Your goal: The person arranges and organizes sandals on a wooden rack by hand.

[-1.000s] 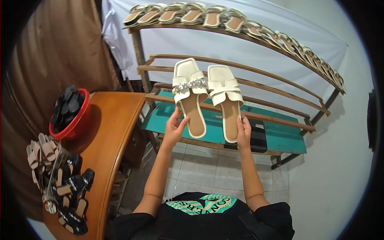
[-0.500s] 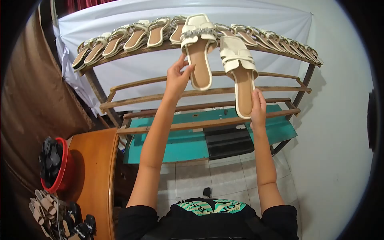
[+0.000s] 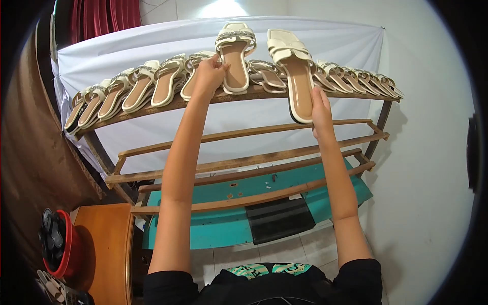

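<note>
My left hand [image 3: 209,76] grips the edge of a cream sandal with a sparkly strap [image 3: 235,66], at the level of the rack's top rail. Its tan insole faces me, toe up. In my right hand [image 3: 322,109] is a plain cream sandal [image 3: 299,84] with crossed straps, held by the side near its heel, in front of the rack. A row of similar cream sandals [image 3: 140,91] leans along the top rail to the left of my left hand. More sandals [image 3: 351,80] stand on the rail to the right of the plain one.
The wooden rack [image 3: 244,163] has several lower bars. Beneath them lies a teal board [image 3: 203,229] with a black panel [image 3: 280,219]. At left are a wooden cabinet [image 3: 104,239] and a red bucket [image 3: 71,254] of dark footwear. A white sheet [image 3: 152,43] hangs behind; a wall [image 3: 432,152] is at right.
My view has tilted up. The sparkly sandal has moved forward to the top rail among the others. The plain sandal has also gone up and stays in my right hand.
</note>
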### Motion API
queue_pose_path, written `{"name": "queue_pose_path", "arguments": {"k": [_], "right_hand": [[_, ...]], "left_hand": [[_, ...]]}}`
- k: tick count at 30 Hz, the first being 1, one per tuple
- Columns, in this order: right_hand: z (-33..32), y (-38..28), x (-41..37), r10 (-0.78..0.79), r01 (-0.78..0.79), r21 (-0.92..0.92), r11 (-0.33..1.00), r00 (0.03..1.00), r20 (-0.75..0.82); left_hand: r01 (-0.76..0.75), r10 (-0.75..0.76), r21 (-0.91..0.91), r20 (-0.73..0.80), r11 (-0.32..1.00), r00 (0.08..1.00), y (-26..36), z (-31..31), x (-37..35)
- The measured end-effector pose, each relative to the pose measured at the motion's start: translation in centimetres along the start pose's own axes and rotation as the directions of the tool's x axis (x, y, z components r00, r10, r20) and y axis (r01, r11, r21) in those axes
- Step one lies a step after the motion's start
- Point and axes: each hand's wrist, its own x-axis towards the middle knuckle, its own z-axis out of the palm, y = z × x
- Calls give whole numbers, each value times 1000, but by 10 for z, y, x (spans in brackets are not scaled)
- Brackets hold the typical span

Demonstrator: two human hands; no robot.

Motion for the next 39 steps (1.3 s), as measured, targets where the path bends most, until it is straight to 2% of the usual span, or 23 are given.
{"name": "queue_pose_path", "arguments": {"k": [2,4,6,9,12,20,22,26,32,34,36,37,39], "right_hand": [[3,3,19,71,-72,39,997,997,27],[4,1,29,96,-98,33,995,994,51],[7,3,37,82,-87,67,994,994,69],[11,10,47,104,-107,88,990,994,34],[12,12,53,112,-119,87,989,990,83],[18,46,96,114,-120,40,992,985,129],[19,50,98,118,-124,40,991,986,121],[21,51,102,150,-156,33,987,978,145],[27,51,116,165,-163,-27,986,975,147],[32,40,111,170,-165,-45,985,973,154],[35,25,105,255,-237,-133,962,957,136],[35,29,108,256,-238,-134,962,957,137],[38,40,114,156,-146,-78,986,977,148]], "left_hand": [[8,-6,155,-9,988,1000,0,4,10],[8,-5,95,-32,995,999,-5,8,18],[80,-83,261,0,962,997,-7,9,23],[25,-21,363,-15,931,1000,-15,12,27],[36,-52,366,35,930,998,-23,8,30],[44,-18,421,-65,906,998,-30,13,31],[1,45,544,-71,839,996,-21,17,21],[-36,112,561,-101,827,989,-25,21,18],[-128,207,644,-48,754,977,-25,23,14],[-144,223,606,-56,782,973,-25,23,13],[-120,189,568,-64,814,980,-23,25,11],[-96,156,526,-71,845,985,-23,26,10],[-116,181,522,-76,845,981,-28,30,9]]}}
